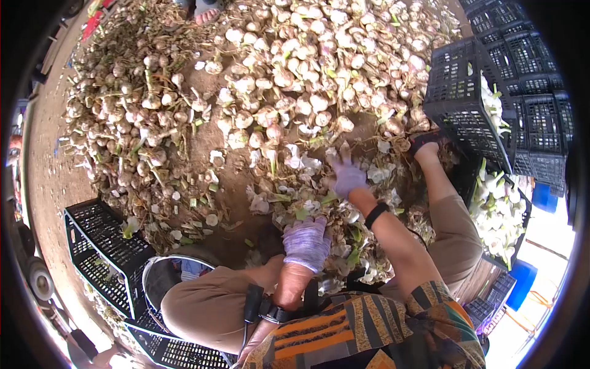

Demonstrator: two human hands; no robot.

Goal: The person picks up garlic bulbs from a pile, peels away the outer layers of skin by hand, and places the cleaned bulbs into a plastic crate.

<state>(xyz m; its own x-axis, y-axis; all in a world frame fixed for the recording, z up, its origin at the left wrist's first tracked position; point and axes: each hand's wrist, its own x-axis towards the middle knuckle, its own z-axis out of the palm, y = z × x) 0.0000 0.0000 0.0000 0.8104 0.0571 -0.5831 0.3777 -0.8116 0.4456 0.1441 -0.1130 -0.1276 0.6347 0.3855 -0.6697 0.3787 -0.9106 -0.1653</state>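
Note:
My right hand (349,178), in a pale purple glove, reaches forward over loose garlic skins (301,160) with its fingers spread. Nothing shows in its grasp. My left hand (306,245), in a striped purple glove, is low between my legs with its fingers bent together. Whatever those fingers hold, if anything, is hidden under them. Around both hands lie peeled skins, cut green stem pieces and a few bulbs. Just beyond my right hand begins a wide heap of garlic bulbs (319,67), and a heap with stems and roots (135,117) spreads to the left.
A tilted black crate (458,92) and a crate of pale trimmed garlic (498,215) stand at right, beside stacked crates (528,61). Black crates (104,246) and a round-rimmed container (178,261) are at left. Another person's foot (208,15) shows at the top.

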